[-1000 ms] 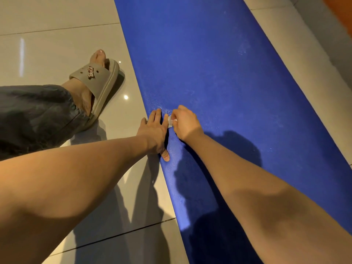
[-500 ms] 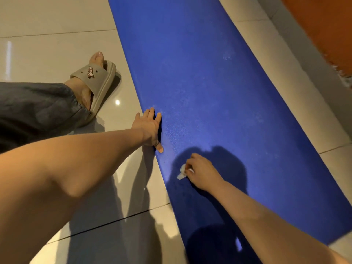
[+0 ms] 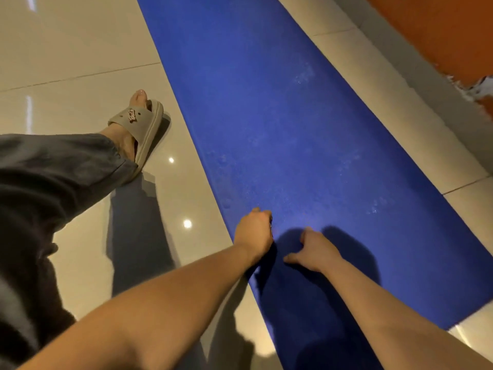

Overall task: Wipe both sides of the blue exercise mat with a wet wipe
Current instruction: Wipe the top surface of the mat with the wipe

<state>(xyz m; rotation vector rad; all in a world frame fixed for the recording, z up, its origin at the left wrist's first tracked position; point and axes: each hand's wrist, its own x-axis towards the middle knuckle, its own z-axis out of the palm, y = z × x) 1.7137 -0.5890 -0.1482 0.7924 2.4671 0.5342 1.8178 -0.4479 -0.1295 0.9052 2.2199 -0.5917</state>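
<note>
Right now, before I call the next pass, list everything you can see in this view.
Exercise mat: one, blue, flat on the floor, running up the middle.
Floor tiles: several, glossy beige, either side of the mat.
Wall: one, orange, upper right.
Slipper: one, beige, on the foot left of the mat.
Wet wipe: none visible; possibly hidden under a hand.
Trouser leg: one, dark grey, far left.
Left hand: one, fingers curled, at the mat's left edge.
Right hand: one, fingers curled, on the mat beside the left.

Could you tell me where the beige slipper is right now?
Head view, upper left: the beige slipper rests on the tiled floor, just left of the blue mat.
</note>
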